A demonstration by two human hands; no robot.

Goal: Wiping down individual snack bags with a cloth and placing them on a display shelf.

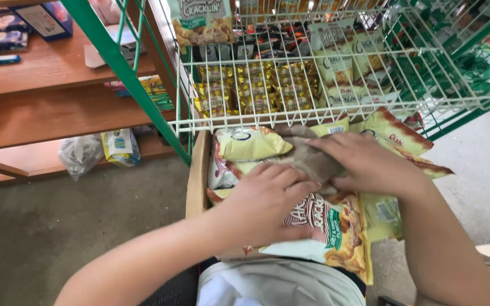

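A cardboard box (198,170) stands on the floor in front of me, filled with yellow and white snack bags (249,143). My left hand (267,201) lies palm down on a red-and-white cracker bag (336,232) at the near end of the box. My right hand (364,164) presses on a crumpled brown paper wrap (313,160) lying over the bags, fingers curled around its edge. Both hands touch the wrap.
A white and green wire rack (290,116) hangs just above the box's far end, stocked with small gold packets and snack bags. Wooden shelves (52,113) stand at left with bags beneath. Concrete floor (58,232) surrounds the box.
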